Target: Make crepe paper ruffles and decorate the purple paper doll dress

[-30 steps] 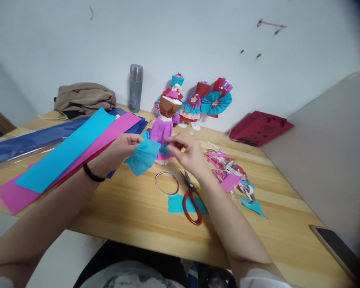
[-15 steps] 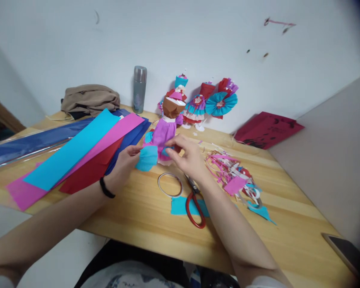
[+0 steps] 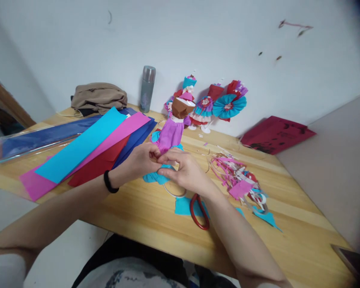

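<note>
Two bare hands meet low over a desk (image 3: 132,216). The left hand (image 3: 144,161), fingertips drawn together, seems to pinch the top edge of a piece of turquoise crepe paper (image 3: 155,177), which hangs gathered beneath the fingers, just in front of a paper-dressed doll in a purple skirt (image 3: 169,133). The right hand (image 3: 184,170) curves in from the other side, thumb and forefinger bent around the paper; I cannot tell whether they grip it.

From where I stand, the paper looks thin enough to tear or lose its folds if the hands pull against each other. The doll stands close behind the knuckles, so a careless push could tip it. Nearer the edge, the right forearm passes over red-handled scissors (image 3: 199,212) lying on a turquoise strip (image 3: 182,206); a dropped wrist could shove both. Farther right, a sweep of that arm might scatter the heap of paper scraps (image 3: 238,176).

Much is covered. The fingers hide the pinch itself and whatever lies inside the folds. The right hand masks part of a thin ring (image 3: 176,190), the forearm hides the scissor blades, and the doll's lower skirt disappears behind both hands. Behind it, several paper-dressed figures (image 3: 216,98) overlap, so I cannot count them surely. At the lower right, a dark flat object (image 3: 345,258), perhaps a phone, fades into shadow.
</note>
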Tool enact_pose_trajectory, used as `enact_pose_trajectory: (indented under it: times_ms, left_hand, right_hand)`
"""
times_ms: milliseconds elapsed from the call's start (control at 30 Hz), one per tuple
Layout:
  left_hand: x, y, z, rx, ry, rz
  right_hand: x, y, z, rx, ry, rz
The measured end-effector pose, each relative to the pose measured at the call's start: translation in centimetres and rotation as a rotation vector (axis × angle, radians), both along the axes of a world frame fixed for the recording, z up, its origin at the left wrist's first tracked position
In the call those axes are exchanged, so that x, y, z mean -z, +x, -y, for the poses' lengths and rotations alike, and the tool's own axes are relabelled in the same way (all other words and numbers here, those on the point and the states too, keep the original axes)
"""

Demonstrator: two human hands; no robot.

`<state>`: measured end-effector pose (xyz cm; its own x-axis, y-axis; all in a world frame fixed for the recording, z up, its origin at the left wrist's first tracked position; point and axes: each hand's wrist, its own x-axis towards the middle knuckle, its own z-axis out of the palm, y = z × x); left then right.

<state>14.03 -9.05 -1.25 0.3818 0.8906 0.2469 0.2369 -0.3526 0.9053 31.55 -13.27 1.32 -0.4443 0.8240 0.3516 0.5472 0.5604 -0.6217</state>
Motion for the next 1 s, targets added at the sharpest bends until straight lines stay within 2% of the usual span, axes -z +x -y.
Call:
enact_pose_trajectory:
  times_ms: [200,333,500,667,800,900,1000]
  left_hand:
    - [0.2,-0.2,-0.5,0.061,-0.172,0.044]
    - [0.1,-0.1,-0.6,0.097,-0.259,0.051]
    - [0.2,-0.5,-0.7,0.146,-0.261,0.044]
    - [0.1,-0.7,-0.5,0.158,-0.168,-0.016]
    - [-0.2,-0.8,-0.1,0.078,-0.019,-0.119]
    - [0.0,-1.0,-0.3,-0.08,0.119,-0.167]
    - [0.8,-1.5,-1.1,-0.203,0.123,-0.136]
  right_hand:
    - [-0.5,-0.2,0.4,0.093,0.034,-0.054]
    - [-0.8,-0.1,0.5,0.072,-0.049,-0.09]
    - [-1.0,0.4,0.2,-0.038,-0.186,-0.129]
    - [-0.3,0.4,-0.1,-0.027,-0.178,-0.107]
    - [-0.2,0.0,0.1,-0.028,-0.122,-0.083]
    - [-0.8,-0.2,0.7,-0.013,-0.019,-0.089]
    - [-1.4,0.0,1.1,0.057,0.024,-0.141]
